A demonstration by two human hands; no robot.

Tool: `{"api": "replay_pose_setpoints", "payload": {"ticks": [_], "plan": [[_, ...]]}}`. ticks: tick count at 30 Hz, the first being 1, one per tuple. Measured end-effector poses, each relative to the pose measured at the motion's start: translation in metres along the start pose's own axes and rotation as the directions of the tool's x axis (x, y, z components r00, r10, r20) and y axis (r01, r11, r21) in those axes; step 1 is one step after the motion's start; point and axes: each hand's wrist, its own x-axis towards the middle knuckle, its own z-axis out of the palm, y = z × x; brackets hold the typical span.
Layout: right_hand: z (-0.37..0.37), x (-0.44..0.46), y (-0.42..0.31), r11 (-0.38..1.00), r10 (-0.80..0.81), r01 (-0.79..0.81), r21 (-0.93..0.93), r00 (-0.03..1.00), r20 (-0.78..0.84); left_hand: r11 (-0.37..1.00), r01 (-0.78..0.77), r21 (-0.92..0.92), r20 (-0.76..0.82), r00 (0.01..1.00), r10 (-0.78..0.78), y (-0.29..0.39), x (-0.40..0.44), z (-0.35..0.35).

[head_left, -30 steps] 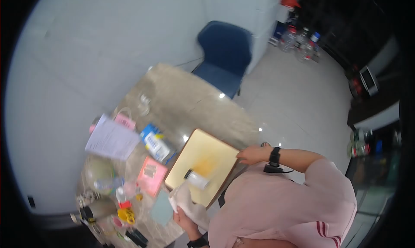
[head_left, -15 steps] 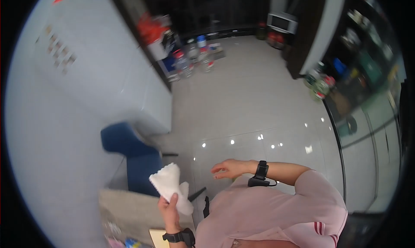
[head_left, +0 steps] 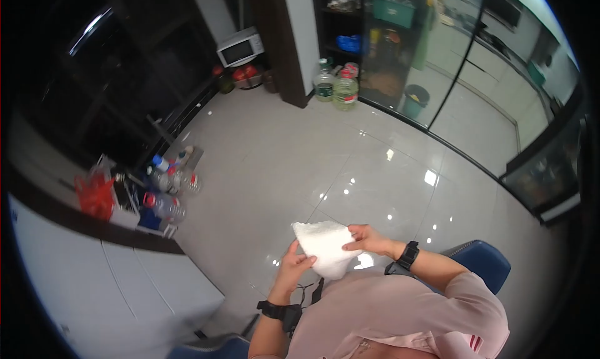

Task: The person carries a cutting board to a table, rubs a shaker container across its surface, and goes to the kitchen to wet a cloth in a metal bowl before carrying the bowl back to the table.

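A white cloth (head_left: 326, 245), folded and with a scalloped edge, is held up in front of my body over the tiled floor. My left hand (head_left: 292, 266) grips its left side, thumb on the near face. On the opposite side, my right hand (head_left: 367, 239) pinches the cloth between thumb and fingers. The fingers behind the cloth are partly hidden. Each wrist wears a black strap with a small device.
Large plastic bottles (head_left: 166, 206) and a red bag (head_left: 95, 195) stand at the left. Oil jugs (head_left: 345, 91) sit beside the glass sliding door (head_left: 431, 77). A blue chair (head_left: 480, 264) is close at my right; a microwave (head_left: 240, 47) is at the back.
My view has turned to the right, away from the beige-covered table. My right hand, earlier free, has taken hold of the cloth, which is now in front of me between both hands.
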Motion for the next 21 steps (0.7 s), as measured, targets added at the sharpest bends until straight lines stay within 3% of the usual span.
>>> {"api": "replay_pose_setpoints", "payload": {"ticks": [3, 4, 7, 10, 13, 16, 18, 19, 21], "plan": [[-0.008, 0.001, -0.006, 0.986, 0.092, -0.036, 0.161, 0.930, -0.357, 0.999, -0.007, 0.054, 0.136, 0.991, -0.001, 0.010, 0.050, -0.009], [-0.014, 0.003, -0.003, 0.989, 0.061, 0.001, 0.151, 0.912, -0.405, 0.996, -0.004, 0.092, 0.193, 0.981, -0.014, 0.015, 0.068, -0.012], [-0.023, 0.003, -0.016, 0.944, -0.020, 0.170, 0.282, 0.885, -0.466, 0.990, 0.056, 0.128, 0.228, 0.970, -0.085, 0.037, 0.109, 0.000], [-0.048, 0.002, -0.010, 0.933, -0.058, 0.232, 0.276, 0.851, -0.522, 0.973, 0.077, 0.218, 0.441, 0.881, -0.169, 0.037, 0.161, 0.020], [-0.081, -0.001, -0.016, 0.922, -0.082, 0.295, 0.251, 0.782, -0.618, 0.921, 0.052, 0.387, 0.522, 0.811, -0.265, 0.037, 0.209, 0.052], [-0.125, -0.006, -0.005, 0.911, -0.134, 0.360, 0.202, 0.719, -0.682, 0.930, -0.020, 0.368, 0.560, 0.803, -0.204, 0.037, 0.253, 0.098], [-0.157, -0.013, -0.008, 0.928, -0.101, 0.320, 0.191, 0.710, -0.697, 0.910, -0.125, 0.395, 0.552, 0.824, -0.127, 0.034, 0.277, 0.136], [-0.206, -0.028, -0.013, 0.930, -0.107, 0.330, 0.161, 0.664, -0.740, 0.889, -0.215, 0.404, 0.594, 0.801, -0.077, 0.035, 0.311, 0.187], [-0.250, -0.045, -0.017, 0.936, -0.118, 0.331, 0.121, 0.618, -0.777, 0.788, -0.298, 0.539, 0.654, 0.737, -0.169, 0.027, 0.352, 0.226]]}}
